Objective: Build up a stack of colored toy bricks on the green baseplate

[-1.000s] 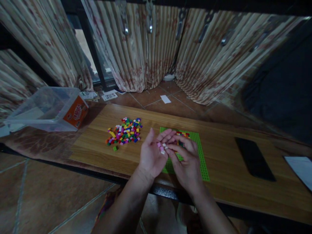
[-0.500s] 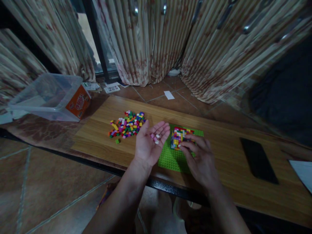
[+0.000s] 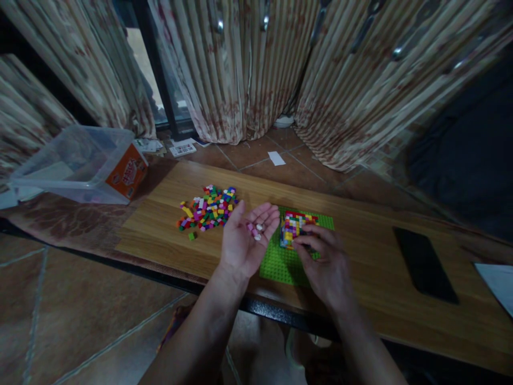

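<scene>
Palm up, my left hand [image 3: 238, 243] has its fingers stretched out and carries several small pink and white toy bricks [image 3: 254, 230]. My right hand [image 3: 326, 262] reaches over a multicoloured brick structure [image 3: 289, 227], with thumb and fingertips closed together at its near side. A small toy brick is at those fingertips, mostly hidden by them. The structure stands on a green studded baseplate [image 3: 280, 264], and my right hand covers part of both. To the left of my left hand lies a loose pile of mixed-colour toy bricks [image 3: 210, 208].
The wooden tabletop [image 3: 160, 230] carries a black flat slab [image 3: 425, 264] at right, with white paper [image 3: 497, 283] beyond it. A single green brick [image 3: 192, 236] lies apart from the pile. A clear plastic bin [image 3: 76, 166] with an orange label stands at left. Curtains [image 3: 224, 80] hang behind.
My right thumb and fingertips have closed in on the structure, and the white brick between them is now mostly covered. My left hand keeps its pose. The view has shifted slightly.
</scene>
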`<state>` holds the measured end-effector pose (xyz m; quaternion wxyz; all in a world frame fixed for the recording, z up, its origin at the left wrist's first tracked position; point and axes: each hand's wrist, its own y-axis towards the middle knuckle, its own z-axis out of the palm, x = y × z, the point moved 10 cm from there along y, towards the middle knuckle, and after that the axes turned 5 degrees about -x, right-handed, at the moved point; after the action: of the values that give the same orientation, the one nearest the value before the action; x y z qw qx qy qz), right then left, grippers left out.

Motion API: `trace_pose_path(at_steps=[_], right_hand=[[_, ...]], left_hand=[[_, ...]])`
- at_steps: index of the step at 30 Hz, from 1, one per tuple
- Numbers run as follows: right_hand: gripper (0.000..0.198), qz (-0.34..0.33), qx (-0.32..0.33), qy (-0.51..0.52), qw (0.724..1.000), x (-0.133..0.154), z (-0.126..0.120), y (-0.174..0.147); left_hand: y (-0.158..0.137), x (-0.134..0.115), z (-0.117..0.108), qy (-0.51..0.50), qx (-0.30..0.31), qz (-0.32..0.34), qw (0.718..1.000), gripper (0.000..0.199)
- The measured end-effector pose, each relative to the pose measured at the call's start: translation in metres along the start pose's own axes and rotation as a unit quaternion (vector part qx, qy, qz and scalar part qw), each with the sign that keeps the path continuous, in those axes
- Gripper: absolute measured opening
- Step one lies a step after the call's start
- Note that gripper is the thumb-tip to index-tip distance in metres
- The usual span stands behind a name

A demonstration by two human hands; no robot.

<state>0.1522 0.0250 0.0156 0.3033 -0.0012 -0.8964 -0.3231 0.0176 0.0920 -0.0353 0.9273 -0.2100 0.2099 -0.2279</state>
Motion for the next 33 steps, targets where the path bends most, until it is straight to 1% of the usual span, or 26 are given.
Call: trace_pose_path(at_steps=[4, 9, 16, 19, 21, 24, 27, 30, 33], right_hand=[[0.010, -0.003, -0.006, 0.006, 1.000, -0.001, -0.001, -0.002], [0.013, 0.001, -0.007, 0.001, 1.000, -0.005, 0.002, -0.006], [0.011, -0.015, -0.004, -0.027, 0.999, -0.006, 0.003, -0.010], [0.012, -0.024, -0.035, -0.016, 0.999, 0.005, -0.005, -0.008], [0.016, -0.031, -0.042, 0.003, 0.999, 0.017, -0.009, -0.004], [0.020, -0.048, -0.020, 0.023, 0.998, 0.037, -0.006, 0.004], [0.020, -0.061, 0.001, 0.014, 0.998, 0.051, -0.001, 0.009], [0.016, -0.068, 0.019, 0.004, 0.997, 0.055, 0.005, 0.010], [0.014, -0.064, 0.027, 0.002, 0.998, 0.053, 0.009, 0.009]], left_hand=[[0.000, 0.001, 0.001, 0.002, 0.007, -0.002, 1.000, 0.044], [0.000, 0.006, 0.005, 0.011, 0.031, -0.016, 0.999, 0.048], [-0.005, 0.020, 0.011, 0.032, 0.071, -0.057, 0.995, 0.052], [-0.007, 0.026, 0.014, 0.042, 0.080, -0.074, 0.993, 0.054], [-0.008, 0.029, 0.015, 0.045, 0.083, -0.083, 0.992, 0.056], [-0.009, 0.034, 0.017, 0.048, 0.086, -0.095, 0.991, 0.058], [-0.011, 0.038, 0.020, 0.046, 0.096, -0.112, 0.988, 0.057], [-0.012, 0.042, 0.020, 0.049, 0.105, -0.125, 0.985, 0.058], [-0.012, 0.043, 0.019, 0.054, 0.104, -0.127, 0.985, 0.058]])
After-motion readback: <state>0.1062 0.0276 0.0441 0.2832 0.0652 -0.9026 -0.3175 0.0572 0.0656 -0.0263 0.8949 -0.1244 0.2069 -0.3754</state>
